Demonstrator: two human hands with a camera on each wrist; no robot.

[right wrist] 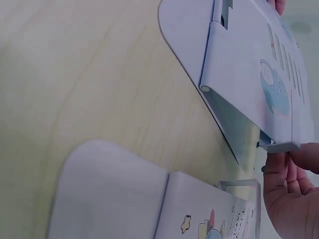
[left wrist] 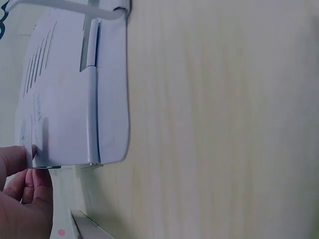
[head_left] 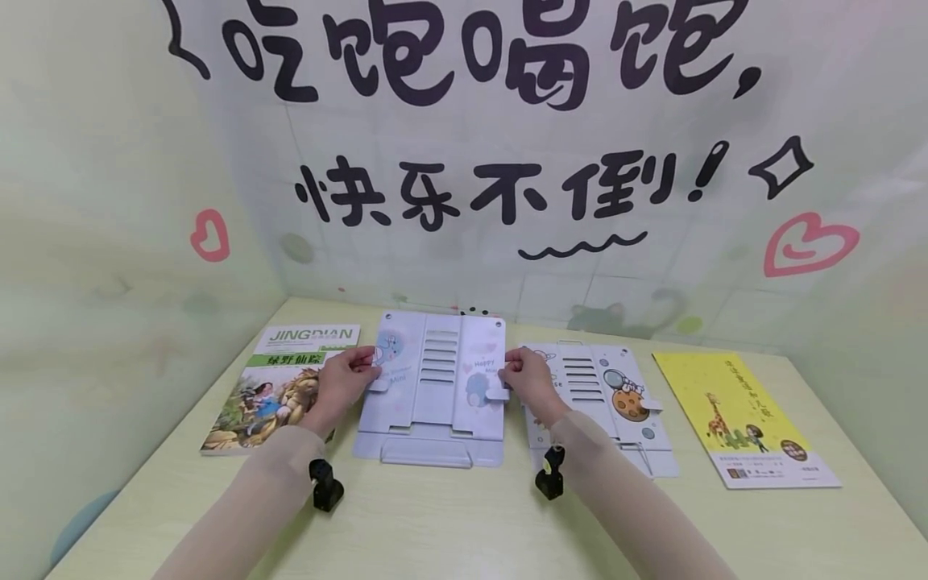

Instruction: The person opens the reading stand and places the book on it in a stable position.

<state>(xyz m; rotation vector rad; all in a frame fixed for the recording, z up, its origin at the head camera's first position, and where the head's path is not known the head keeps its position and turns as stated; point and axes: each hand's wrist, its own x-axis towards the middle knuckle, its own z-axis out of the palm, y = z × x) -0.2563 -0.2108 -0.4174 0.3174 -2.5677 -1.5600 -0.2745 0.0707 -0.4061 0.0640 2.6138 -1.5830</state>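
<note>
The white book stand [head_left: 437, 390] sits straight ahead on the worktop [head_left: 464, 532], squarely between my two hands.

My left hand [head_left: 344, 385] pinches its left edge and my right hand [head_left: 535, 382] its right, each between thumb and fingers, so neither is nearer; the slotted middle strip [head_left: 435, 411] runs away from me, though I can't tell which side is longer. From my right wrist, the panel tilts up off its base plate [head_left: 487, 453], the gap widening toward the far end. It's pale, with a blue cartoon animal [head_left: 389, 345] on each flap and a narrow bar [head_left: 426, 464] across the front. A second stand [head_left: 632, 403] lies just right of it.
</note>
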